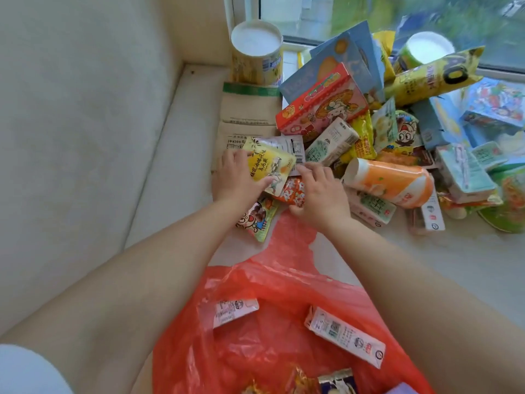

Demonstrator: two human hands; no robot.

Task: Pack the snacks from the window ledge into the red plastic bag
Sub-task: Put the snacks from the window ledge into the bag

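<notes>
A pile of snacks covers the window ledge (199, 115). My left hand (235, 177) grips a yellow tea sachet (270, 163) at the pile's near left edge. My right hand (319, 191) curls round an orange snack packet (292, 190) just below the sachet. A cartoon-printed packet (260, 220) lies under my left wrist. The red plastic bag (255, 322) lies open at the bottom of the view, below both arms. Inside it are two small drink cartons (345, 335) and several wrapped snacks.
An orange cup-shaped tub (389, 180) lies on its side right of my right hand. A red box (321, 100), blue boxes, green drink cartons and yellow bags fill the pile. Two round canisters (257, 52) stand by the window. A brown paper bag (250, 115) lies flat at left.
</notes>
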